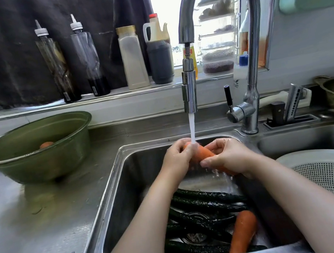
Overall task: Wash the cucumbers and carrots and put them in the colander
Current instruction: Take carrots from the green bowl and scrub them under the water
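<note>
Cucumbers [201, 220] and a second carrot [243, 231] lie in the sink [112, 201] — above them, left hand [177, 157] and right hand [229, 154] clasp a carrot [203, 153] under the faucet [189, 91] stream.

Daylight from the window [172, 4] is overexposed; the steel counter [34, 225] stays dim, and edges bend strongly
</note>
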The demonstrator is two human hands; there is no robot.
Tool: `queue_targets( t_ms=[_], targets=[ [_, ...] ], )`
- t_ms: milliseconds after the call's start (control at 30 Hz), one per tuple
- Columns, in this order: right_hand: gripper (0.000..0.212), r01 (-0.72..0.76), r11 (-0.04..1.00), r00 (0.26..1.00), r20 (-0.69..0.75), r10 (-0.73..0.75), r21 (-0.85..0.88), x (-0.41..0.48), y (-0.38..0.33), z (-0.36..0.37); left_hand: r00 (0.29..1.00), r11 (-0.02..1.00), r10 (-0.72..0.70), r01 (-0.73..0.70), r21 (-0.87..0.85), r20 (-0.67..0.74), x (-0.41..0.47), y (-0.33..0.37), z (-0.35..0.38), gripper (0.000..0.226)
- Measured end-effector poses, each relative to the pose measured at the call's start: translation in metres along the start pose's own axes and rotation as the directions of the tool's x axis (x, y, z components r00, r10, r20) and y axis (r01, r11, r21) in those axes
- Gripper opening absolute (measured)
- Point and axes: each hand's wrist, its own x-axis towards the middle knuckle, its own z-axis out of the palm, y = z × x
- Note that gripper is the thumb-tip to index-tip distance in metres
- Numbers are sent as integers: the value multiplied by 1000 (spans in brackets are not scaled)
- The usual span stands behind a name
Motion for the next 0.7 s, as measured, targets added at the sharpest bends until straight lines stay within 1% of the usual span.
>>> queue_targets(
  t_ms=[33,67,100,133,167,233,267,300,367,467,533,567,600,700],
  targets=[
    [43,10,1000,1000,8,-10,-5,0,1,0,998,1000,-1,2,8,-68,0,3,5,17],
    [43,21,999,1000,14,-20,-29,0,2,0,992,1000,11,-7,30,-129,1,3,7,26],
    [44,35,997,999,17,-34,-62,0,3,0,988,999,16,-9,44,-156,-1,4,7,34],
    [46,43,994,999,11,-42,-97,1,5,0,990,1000,0,3,27,-138,-2,4,6,36],
    [47,49,991,999,0,-49,-124,2,6,0,996,999,-41,39,-23,-77,-4,5,4,34],
    [47,56,989,998,-23,-59,-137,6,10,-2,989,984,-100,115,-138,108,-6,2,-1,23],
    [47,57,991,998,-22,-61,-122,7,12,-4,977,975,-107,139,-171,184,-7,0,-3,24],
    [47,60,993,998,-14,-62,-102,9,15,-7,968,971,-109,153,-186,225,-7,-1,-4,28],
    [45,56,997,998,15,-56,-61,10,17,-10,980,977,-95,124,-171,173,-5,-1,-1,28],
    [39,52,998,995,85,-50,-19,9,15,-10,992,968,-122,118,-224,-6,-6,5,7,16],
    [37,49,999,993,106,-47,-19,8,15,-8,988,968,-139,121,-218,-67,-5,6,6,22],
    [36,49,999,993,112,-47,-19,9,16,-8,988,971,-144,130,-202,-53,-5,5,4,24],
    [36,48,999,992,120,-46,-15,8,17,-8,989,967,-150,145,-208,-9,-5,4,1,23],
    [34,63,998,988,142,-63,0,8,16,-12,970,930,-141,198,-308,198,-6,3,-11,22]
  ],
)
